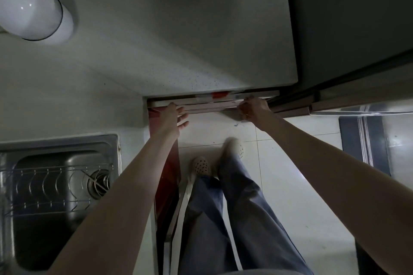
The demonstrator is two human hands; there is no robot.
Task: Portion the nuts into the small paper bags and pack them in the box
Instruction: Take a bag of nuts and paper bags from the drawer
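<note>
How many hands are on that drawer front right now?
2. The left hand rests with straight fingers on the pale drawer front near its left end; the right hand grips its right end. None hidden.

No text, label or number is legible.

You are working in a dim, underexposed view. Small glints sit on the white jar [29, 8]; the sink [55, 185] is dark. One shoe [234, 146] is blurred, possibly from motion. Edges bow with wide-angle distortion.
</note>
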